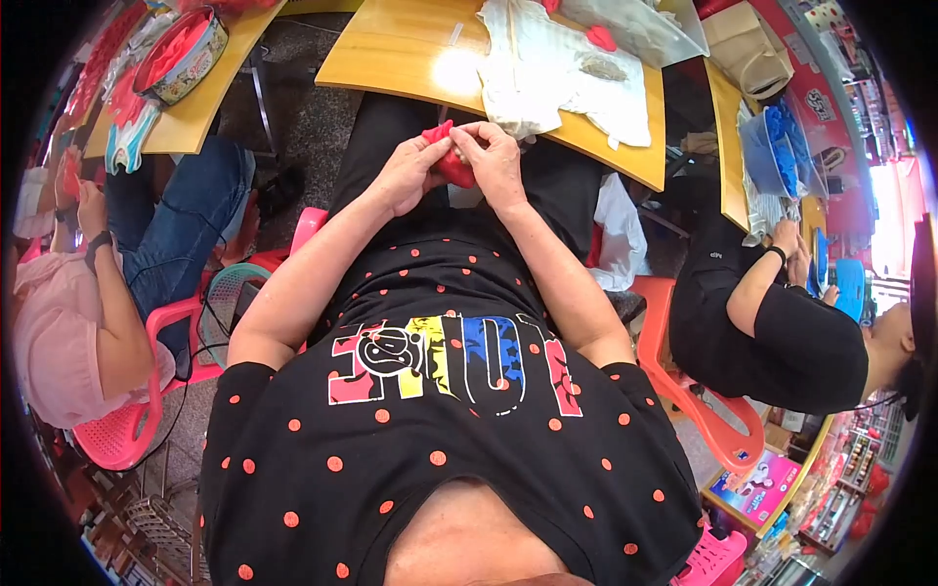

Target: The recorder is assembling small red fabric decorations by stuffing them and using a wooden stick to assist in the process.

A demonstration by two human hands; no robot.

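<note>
Over my lap, just off the front edge of the wooden table (pixel 401 49), I hold a small red piece of cloth (pixel 456 171). My left hand (pixel 408 174) pinches it from the left, thumb and fingers closed at its top. From the other side my right hand (pixel 496 168) grips it, thumb and forefinger pressed together. The cloth bunches between the fingers, and its full shape is hidden. Beyond my hands a white cloth (pixel 523 73) lies across the table, with a small grey-brown heap (pixel 603 66) and a loose red piece (pixel 601 38) on it.
A clear plastic bin (pixel 674 39) stands at the table's far right. On the left table sits a patterned round tin (pixel 186 73) with red pieces. Co-workers sit on both sides; the right one is by a bin (pixel 767 156) of blue pieces. A white plastic bag (pixel 620 234) hangs beside my chair.
</note>
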